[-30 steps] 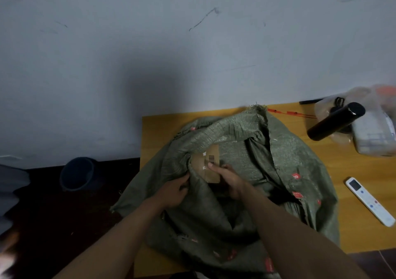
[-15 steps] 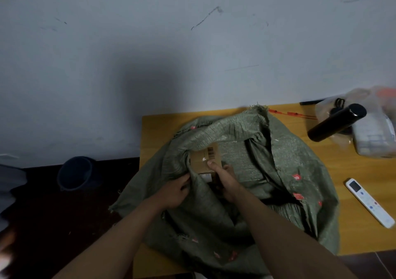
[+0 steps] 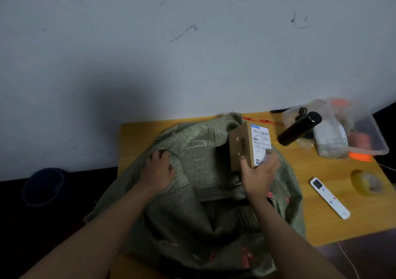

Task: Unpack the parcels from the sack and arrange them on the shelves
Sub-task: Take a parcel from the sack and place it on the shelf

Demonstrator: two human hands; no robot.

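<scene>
Progress: we have one parcel (image 3: 249, 145) lifted clear of the sack (image 3: 199, 193); judging by the sack's bulk more are probably inside, though none shows. No shelves are in view, so arranging is not begun.

Right grip: our right hand (image 3: 258, 175) holds the parcel from below, thumb on the brown side, fingers wrapped behind the white label face. The box stands upright above the sack mouth, just past our knuckles.

Left grip: our left hand (image 3: 157, 169) rests on the sack cloth well to the left of the parcel, fingers curled into a fold near the rim, pinning it down as far as we can tell.

Edges: the sack covers most of the surface (image 3: 137, 133) and hangs over its near and left edges below our forearms.

Right of the grip: a dark bottle (image 3: 299, 128) lies near the parcel, with a clear plastic tub (image 3: 368, 141) beyond it. A white remote (image 3: 330, 197) and a tape roll (image 3: 367, 182) lie lower right, well apart from our hand.

Open room: we judge the free path to be upward and back toward us; swinging right risks knocking the bottle.

Beyond the grip: only the wall (image 3: 192, 54), close behind the surface.

Left of the grip: a dark bucket (image 3: 44, 185) on the floor.
</scene>
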